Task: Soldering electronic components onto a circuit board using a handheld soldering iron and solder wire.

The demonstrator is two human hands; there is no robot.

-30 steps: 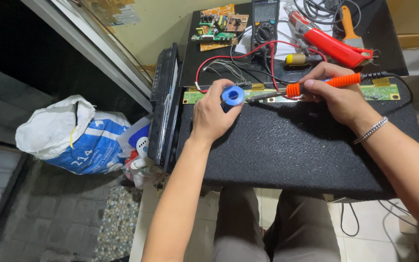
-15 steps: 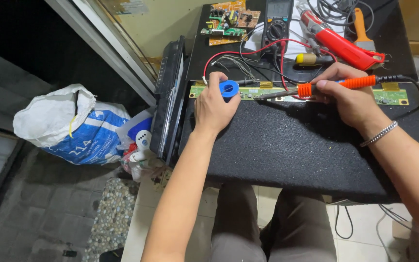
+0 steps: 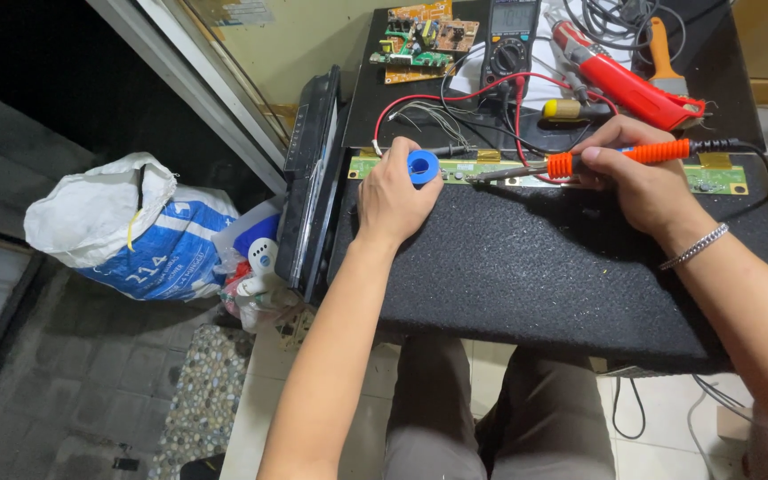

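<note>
The left hand [image 3: 393, 197] grasps a blue solder spool [image 3: 422, 166] while the right hand [image 3: 637, 173] clenches an orange soldering iron [image 3: 620, 157] over the long green circuit board [image 3: 713, 177].

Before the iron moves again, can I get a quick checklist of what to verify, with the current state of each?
1. Right hand grips the orange-handled soldering iron: ok.
2. Left hand holds the blue solder spool: ok.
3. Iron tip rests over the long green circuit board: ok.
4. Tip touching a joint: cannot tell.
5. Red wires lying close behind the iron: not ok.
</note>
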